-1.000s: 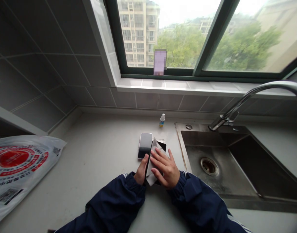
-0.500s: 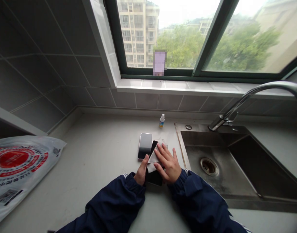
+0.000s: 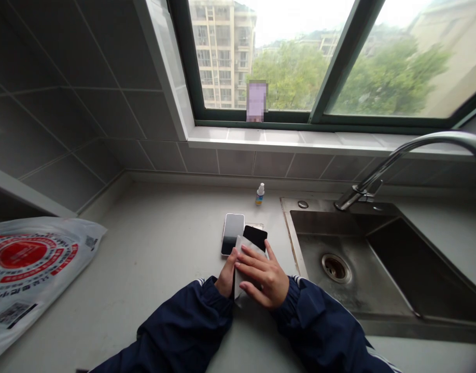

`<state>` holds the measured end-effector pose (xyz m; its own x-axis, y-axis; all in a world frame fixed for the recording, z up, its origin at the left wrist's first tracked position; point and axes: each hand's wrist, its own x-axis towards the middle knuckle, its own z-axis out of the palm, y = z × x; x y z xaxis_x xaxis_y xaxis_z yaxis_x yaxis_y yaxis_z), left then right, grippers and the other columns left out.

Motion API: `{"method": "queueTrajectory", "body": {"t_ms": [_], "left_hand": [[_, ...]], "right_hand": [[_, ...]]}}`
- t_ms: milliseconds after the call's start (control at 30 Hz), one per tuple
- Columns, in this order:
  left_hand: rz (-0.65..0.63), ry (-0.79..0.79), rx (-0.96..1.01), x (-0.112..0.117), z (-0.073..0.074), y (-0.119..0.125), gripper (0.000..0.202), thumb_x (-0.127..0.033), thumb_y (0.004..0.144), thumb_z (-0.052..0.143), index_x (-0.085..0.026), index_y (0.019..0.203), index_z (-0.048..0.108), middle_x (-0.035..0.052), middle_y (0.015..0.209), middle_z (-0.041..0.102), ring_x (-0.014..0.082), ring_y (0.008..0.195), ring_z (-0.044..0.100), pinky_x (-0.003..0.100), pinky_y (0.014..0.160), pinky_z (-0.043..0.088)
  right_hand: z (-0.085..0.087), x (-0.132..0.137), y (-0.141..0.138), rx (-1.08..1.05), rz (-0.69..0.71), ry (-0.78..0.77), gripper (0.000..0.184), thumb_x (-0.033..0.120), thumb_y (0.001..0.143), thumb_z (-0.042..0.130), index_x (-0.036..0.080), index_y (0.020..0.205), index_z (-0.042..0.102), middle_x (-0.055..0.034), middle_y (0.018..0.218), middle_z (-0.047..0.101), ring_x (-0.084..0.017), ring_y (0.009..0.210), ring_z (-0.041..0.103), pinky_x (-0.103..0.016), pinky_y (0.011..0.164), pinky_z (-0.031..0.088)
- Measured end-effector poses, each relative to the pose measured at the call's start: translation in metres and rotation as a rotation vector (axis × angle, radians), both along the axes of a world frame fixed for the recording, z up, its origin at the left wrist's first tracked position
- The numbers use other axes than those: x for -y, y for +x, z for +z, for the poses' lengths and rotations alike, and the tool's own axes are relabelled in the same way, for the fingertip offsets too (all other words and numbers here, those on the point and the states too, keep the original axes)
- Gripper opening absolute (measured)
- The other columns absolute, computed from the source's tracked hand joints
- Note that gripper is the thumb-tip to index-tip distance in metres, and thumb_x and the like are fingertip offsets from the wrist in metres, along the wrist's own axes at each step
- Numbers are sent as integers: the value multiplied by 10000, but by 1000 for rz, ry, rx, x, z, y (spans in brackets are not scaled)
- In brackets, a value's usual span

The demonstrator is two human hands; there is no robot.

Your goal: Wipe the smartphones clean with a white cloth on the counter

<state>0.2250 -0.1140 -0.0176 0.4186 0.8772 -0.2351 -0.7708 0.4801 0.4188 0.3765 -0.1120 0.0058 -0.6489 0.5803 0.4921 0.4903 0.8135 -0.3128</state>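
A person's two bare hands work a white wipe (image 3: 242,269) over a black phone (image 3: 255,237) on a pale tabletop (image 3: 152,248), just left of a steel sink (image 3: 339,264). The phone's far end shows dark and glossy beyond the wipe, and the rest is hidden beneath it. The left hand (image 3: 226,272) closes around the phone's near left side, with its thumb up against the wipe and its other fingers out of sight. The right hand (image 3: 263,277) lies over the wipe, its fingers (image 3: 253,260) spread and closed down on the cloth, pressing it to the phone. Whether the phone rests on the tabletop or is lifted slightly cannot be told. It looks like a stiff, light slab with a slick, fragile glass face, best held by its long edges; the wipe appears thin, soft and easily bunched. Just beside the black phone, on the side nearer the left hand, a second phone (image 3: 233,234) with a light metal rim lies screen up. A pale flat sheet (image 3: 256,226) lies partly under the black phone's far end. A small spray bottle (image 3: 260,195) stands beyond them, near the sink's far left corner. A printed plastic bag (image 3: 33,264) lies well to the left of the sink.
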Motion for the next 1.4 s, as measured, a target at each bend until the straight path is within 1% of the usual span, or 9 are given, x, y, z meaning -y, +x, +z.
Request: {"method": "queueTrajectory", "body": {"t_ms": [233, 300, 433, 567, 900, 1033, 1167, 1333, 1400], "left_hand": [[26, 123, 41, 0, 11, 7, 581, -494, 916, 508, -119, 1360, 513, 146, 1332, 598, 311, 1364, 420, 422, 1146, 286], [54, 110, 45, 0, 15, 7, 587, -504, 905, 518, -111, 1340, 527, 155, 1308, 611, 321, 1333, 454, 439, 1131, 307], [24, -19, 82, -1, 18, 2, 623, -565, 903, 467, -45, 1219, 598, 186, 1120, 690, 315, 1171, 597, 443, 1088, 364], [-80, -25, 145, -3, 19, -5, 768, -656, 873, 424, 8, 1230, 570, 226, 1071, 691, 344, 1071, 645, 482, 1025, 418], [36, 26, 71, -7, 27, -9, 724, -610, 927, 333, -27, 1336, 461, 218, 1167, 637, 321, 1072, 624, 474, 964, 440], [-140, 86, -17, -6, 14, -12, 735, -654, 914, 315, -154, 1452, 320, 172, 1070, 672, 299, 794, 696, 478, 711, 531], [-329, 153, -164, -3, -2, -13, 804, -715, 894, 245, -166, 1480, 205, 129, 840, 697, 283, 550, 690, 358, 442, 510], [-307, 281, -220, -2, -5, -8, 714, -626, 935, 296, -193, 1469, 106, 111, 790, 722, 282, 509, 696, 290, 354, 503], [-306, 299, -201, -2, -4, -7, 681, -599, 945, 310, -183, 1453, 132, 93, 752, 720, 261, 482, 686, 267, 339, 496]], "right_hand": [[-8, -14, 12, 52, -299, -1, 471, 297, 971, 418, 170, 1424, 442, -135, 1509, 393, -278, 1444, 292, -590, 1175, 20], [-5, -11, 11, 46, -230, -26, 487, 335, 949, 457, 164, 1404, 469, -139, 1498, 410, -294, 1440, 298, -595, 1171, -12], [10, 1, 3, -11, 142, -107, 418, 404, 883, 540, 237, 1260, 606, -72, 1386, 562, -287, 1377, 419, -574, 1166, -131], [24, 7, 1, -126, 209, -134, 316, 336, 862, 565, 265, 1154, 662, -33, 1252, 667, -267, 1297, 522, -572, 1172, -136], [25, -13, 28, -115, 25, -73, 322, 221, 878, 574, 245, 1188, 655, -61, 1262, 660, -249, 1290, 532, -535, 1206, 82], [7, -19, 28, -39, -124, -112, 385, 300, 912, 559, 243, 1289, 607, -102, 1413, 530, -310, 1382, 406, -611, 1160, 164], [-5, -25, 29, -181, -282, -216, 310, 320, 920, 566, 266, 1200, 687, -93, 1468, 464, -326, 1368, 424, -556, 1103, 363], [-8, -27, 28, -448, -331, -401, 282, 347, 850, 665, 257, 1108, 737, -80, 1418, 529, -270, 1164, 624, -386, 944, 563], [-10, -28, 27, -590, -395, -565, 418, 393, 799, 713, 262, 1195, 684, -91, 1421, 520, -259, 1072, 653, -365, 806, 609]]}}
